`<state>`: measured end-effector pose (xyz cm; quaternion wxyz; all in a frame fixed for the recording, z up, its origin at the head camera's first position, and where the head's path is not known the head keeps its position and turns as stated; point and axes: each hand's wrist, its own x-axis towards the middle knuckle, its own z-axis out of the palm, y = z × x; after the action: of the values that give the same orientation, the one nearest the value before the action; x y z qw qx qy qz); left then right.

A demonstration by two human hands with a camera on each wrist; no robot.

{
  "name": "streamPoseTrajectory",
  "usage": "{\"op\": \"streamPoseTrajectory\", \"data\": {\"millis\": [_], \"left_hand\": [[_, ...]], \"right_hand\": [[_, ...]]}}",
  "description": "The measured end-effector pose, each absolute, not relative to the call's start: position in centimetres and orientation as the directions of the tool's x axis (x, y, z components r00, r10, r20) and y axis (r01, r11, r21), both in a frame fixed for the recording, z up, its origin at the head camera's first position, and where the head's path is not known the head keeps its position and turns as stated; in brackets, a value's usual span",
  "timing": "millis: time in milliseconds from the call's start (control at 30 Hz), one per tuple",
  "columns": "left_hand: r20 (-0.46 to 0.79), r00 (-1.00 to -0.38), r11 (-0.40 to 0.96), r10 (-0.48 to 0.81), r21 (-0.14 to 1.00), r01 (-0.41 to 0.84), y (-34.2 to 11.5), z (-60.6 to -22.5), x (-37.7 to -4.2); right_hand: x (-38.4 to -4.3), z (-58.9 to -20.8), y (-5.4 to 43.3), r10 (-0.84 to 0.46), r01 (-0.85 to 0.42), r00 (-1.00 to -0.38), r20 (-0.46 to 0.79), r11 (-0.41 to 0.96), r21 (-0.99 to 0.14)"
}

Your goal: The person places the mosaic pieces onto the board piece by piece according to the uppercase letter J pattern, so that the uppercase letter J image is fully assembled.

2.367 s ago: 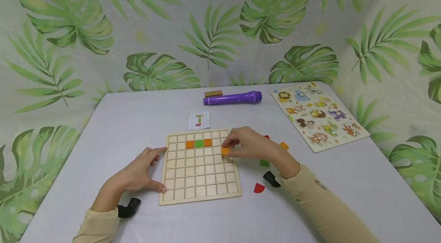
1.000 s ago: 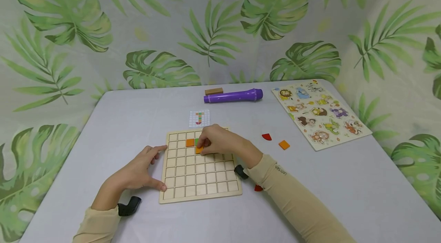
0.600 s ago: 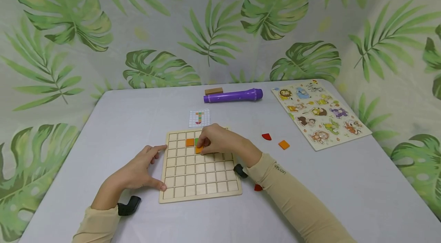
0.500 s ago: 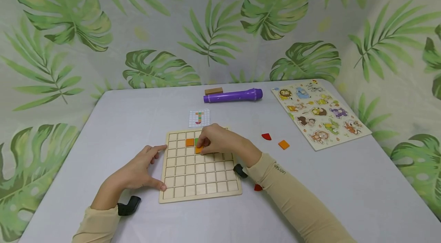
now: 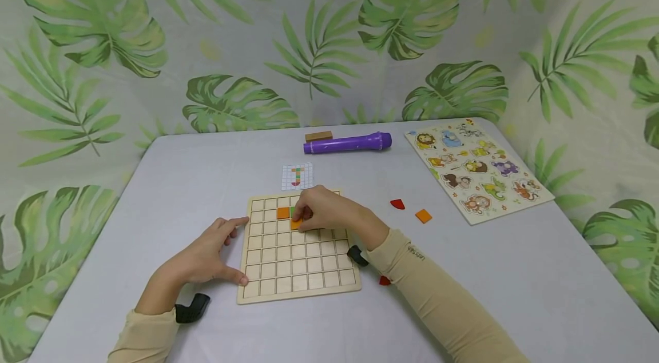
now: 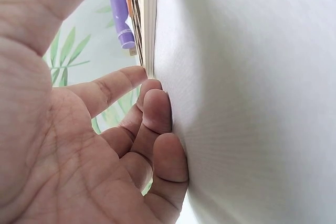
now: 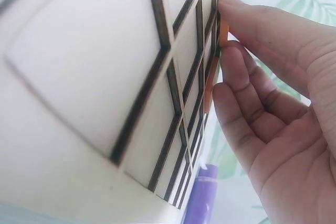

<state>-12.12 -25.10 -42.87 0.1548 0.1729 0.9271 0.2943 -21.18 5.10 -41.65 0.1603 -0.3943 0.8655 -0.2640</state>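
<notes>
A pale wooden grid board [image 5: 298, 268] lies on the table. My right hand [image 5: 329, 208] pinches an orange square tile [image 5: 296, 224] between thumb and fingers, over the grid just below a green tile [image 5: 293, 211]. Another orange tile [image 5: 283, 213] sits in the cell left of the green one; the cells to the right are covered by my hand. The right wrist view shows the pinched tile [image 7: 224, 30] edge-on at the grid surface. My left hand [image 5: 206, 254] rests at the board's left edge, index fingertip and thumb touching it, the other fingers low against the table [image 6: 252, 129].
Above the board lies a small pattern card [image 5: 297, 176]. Behind it are a purple microphone-shaped stick [image 5: 347, 143] and a wooden block [image 5: 318, 136]. To the right are a loose orange tile [image 5: 424, 216], red quarter-round pieces [image 5: 397, 204] and an animal puzzle board [image 5: 476, 171].
Over the earlier frames my right hand carried the orange tile leftward across the board to the spot below the green tile. Since about a second ago both hands have stayed nearly still.
</notes>
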Motion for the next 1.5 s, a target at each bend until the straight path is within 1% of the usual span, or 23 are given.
{"op": "streamPoseTrajectory", "data": {"millis": [733, 900, 1133, 1500], "left_hand": [[-0.194, -0.894, 0.768, 0.404, 0.603, 0.216, -24.9, -42.9, -12.3], [-0.188, -0.894, 0.769, 0.408, 0.598, 0.225, -25.0, -43.0, -12.4], [-0.188, -0.894, 0.772, 0.408, 0.594, 0.227, -25.0, -43.1, -12.5], [-0.182, -0.895, 0.776, 0.408, 0.585, 0.236, -25.2, -43.1, -12.2]], "right_hand": [[-21.1, -41.3, 5.7, -0.77, -0.598, -0.634, -0.077, 0.55, -0.582], [-21.0, -40.7, 6.8, -0.741, -0.572, -0.668, -0.072, 0.573, -0.587], [-20.9, -39.5, 9.1, -0.684, -0.513, -0.722, -0.105, 0.63, -0.583], [-20.6, -38.8, 13.4, -0.669, -0.521, -0.739, -0.076, 0.639, -0.566]]}}
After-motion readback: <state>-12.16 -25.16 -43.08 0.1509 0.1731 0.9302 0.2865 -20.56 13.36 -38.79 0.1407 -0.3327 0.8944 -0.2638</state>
